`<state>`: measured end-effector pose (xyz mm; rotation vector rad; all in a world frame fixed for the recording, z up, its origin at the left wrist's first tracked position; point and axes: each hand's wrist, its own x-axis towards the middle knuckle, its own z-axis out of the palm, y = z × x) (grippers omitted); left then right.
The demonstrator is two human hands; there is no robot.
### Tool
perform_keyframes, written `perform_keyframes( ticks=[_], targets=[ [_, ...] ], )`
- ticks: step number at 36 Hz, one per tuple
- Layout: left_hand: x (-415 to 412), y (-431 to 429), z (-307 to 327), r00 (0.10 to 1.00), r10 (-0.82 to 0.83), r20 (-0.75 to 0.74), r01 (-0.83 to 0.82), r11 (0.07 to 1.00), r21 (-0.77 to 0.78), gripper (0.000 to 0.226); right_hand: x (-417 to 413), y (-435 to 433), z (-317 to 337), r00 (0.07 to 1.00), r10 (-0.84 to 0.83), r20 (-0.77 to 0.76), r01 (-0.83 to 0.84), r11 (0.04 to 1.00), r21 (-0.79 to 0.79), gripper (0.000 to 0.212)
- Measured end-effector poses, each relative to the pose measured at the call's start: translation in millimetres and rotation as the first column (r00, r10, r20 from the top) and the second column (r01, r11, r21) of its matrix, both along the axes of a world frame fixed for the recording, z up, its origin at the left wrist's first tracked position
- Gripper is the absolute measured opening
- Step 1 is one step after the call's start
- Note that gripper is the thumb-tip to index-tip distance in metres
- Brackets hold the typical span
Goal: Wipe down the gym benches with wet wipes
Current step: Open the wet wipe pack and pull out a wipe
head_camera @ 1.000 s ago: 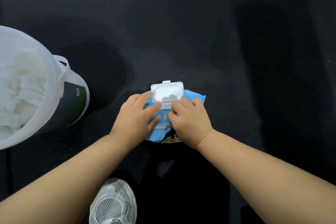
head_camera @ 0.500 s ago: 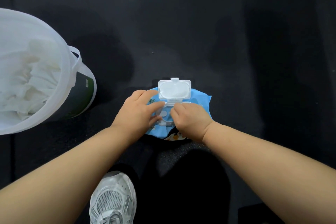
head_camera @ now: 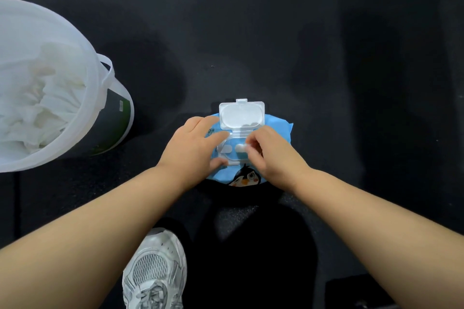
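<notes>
The pack of wet wipes (head_camera: 273, 130) lies on the dark floor mat (head_camera: 326, 57), its lid (head_camera: 242, 114) flipped open. The left hand (head_camera: 193, 150) presses the pack flat, fingers spread and fairly straight. The right hand (head_camera: 273, 155) pinches a white wipe tip (head_camera: 241, 148) at the opening. This looks like the fetching step; next, a steady upward pull should free one wipe

Bare black floor (head_camera: 326, 57) spreads wide beyond and to the right of the pack (head_camera: 281, 130), open to a hand from those sides. On the left a bucket (head_camera: 95, 98) of used wipes stands near, leaving a strip of floor between. The raised lid (head_camera: 241, 116) walls the far edge of the opening, both hands crowd its sides, and a shoe (head_camera: 155, 273) lies nearer.
</notes>
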<state>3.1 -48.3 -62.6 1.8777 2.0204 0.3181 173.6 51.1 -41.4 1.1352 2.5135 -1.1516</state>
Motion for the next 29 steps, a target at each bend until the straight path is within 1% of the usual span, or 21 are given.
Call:
perform_keyframes(
  ticks=[2,4,6,9,10,11,12,13,14,15,17,19,20,21,22,23,24,25,26,27,29],
  targets=[
    [0,0,-1,1.000,0.002,-0.003,-0.002,1.000,0.007,0.059,-1,-1,-1,0.999,0.042,0.016,-0.042,0.999,0.000,0.026],
    [1,0,-2,1.000,0.002,-0.004,-0.002,1.000,0.011,0.060,-3,0,-1,0.998,0.068,-0.006,-0.068,0.997,0.047,0.017],
    [1,0,-1,1.000,0.006,0.002,-0.006,1.000,0.018,0.062,-4,1,1,0.997,-0.005,-0.083,0.008,0.999,0.033,0.009],
    [2,1,0,1.000,0.012,0.002,-0.012,1.000,0.022,0.062,-1,1,3,0.971,-0.207,-0.122,0.192,0.973,-0.125,0.010],
    [2,1,0,1.000,0.015,0.003,-0.015,1.000,0.024,0.062,0,1,4,0.943,-0.308,-0.122,0.278,0.936,-0.214,0.012],
    [2,1,0,1.000,0.016,0.003,-0.016,1.000,0.026,0.061,1,3,6,0.898,-0.419,-0.132,0.360,0.875,-0.325,0.014],
    [3,1,0,1.000,0.015,0.002,-0.015,0.999,0.028,0.061,1,4,9,0.836,-0.526,-0.159,0.418,0.796,-0.438,0.016],
    [3,1,-1,1.000,0.013,0.000,-0.013,0.999,0.031,0.061,1,8,12,0.763,-0.616,-0.195,0.455,0.727,-0.515,0.017],
    [3,1,-1,1.000,0.011,-0.003,-0.011,0.999,0.034,0.061,1,13,16,0.699,-0.680,-0.223,0.496,0.685,-0.535,0.018],
    [3,0,-2,1.000,0.009,-0.008,-0.009,0.999,0.034,0.062,0,20,21,0.659,-0.714,-0.238,0.547,0.671,-0.500,0.019],
    [3,0,-2,1.000,0.009,-0.014,-0.008,1.000,0.030,0.062,-3,33,29,0.639,-0.728,-0.247,0.622,0.679,-0.391,0.020],
    [3,1,-2,1.000,0.009,-0.016,-0.009,1.000,0.024,0.061,-6,40,36,0.678,-0.694,-0.243,0.597,0.713,-0.367,0.028],
    [3,1,-2,1.000,0.009,-0.017,-0.009,1.000,0.021,0.061,-7,41,39,0.718,-0.656,-0.233,0.570,0.746,-0.345,0.030],
    [2,1,-1,1.000,0.009,-0.018,-0.009,1.000,0.019,0.061,-9,40,42,0.781,-0.586,-0.216,0.521,0.802,-0.291,0.029],
    [2,1,-1,1.000,0.009,-0.019,-0.009,1.000,0.021,0.061,-10,39,41,0.864,-0.469,-0.184,0.434,0.878,-0.200,0.024],
    [2,0,-1,1.000,0.008,-0.021,-0.008,1.000,0.024,0.061,-10,36,40,0.942,-0.313,-0.118,0.304,0.949,-0.090,0.018],
    [3,0,-1,1.000,0.007,-0.020,-0.006,1.000,0.027,0.061,-10,33,37,0.989,-0.146,-0.017,0.147,0.989,0.019,0.016],
    [3,0,-1,1.000,0.007,-0.017,-0.006,1.000,0.030,0.061,-10,30,32,0.996,-0.005,0.089,-0.004,0.995,0.100,0.018],
    [3,0,-1,1.000,0.008,-0.013,-0.007,0.999,0.032,0.061,-9,25,27,0.981,0.090,0.174,-0.117,0.982,0.149,0.021],
    [3,0,-1,1.000,0.008,-0.011,-0.008,0.999,0.034,0.061,-8,20,21,0.961,0.145,0.235,-0.187,0.968,0.166,0.023],
    [4,0,-2,1.000,0.009,-0.012,-0.009,0.999,0.035,0.060,-8,11,12,0.931,0.220,0.292,-0.288,0.933,0.216,0.026]
  ],
)
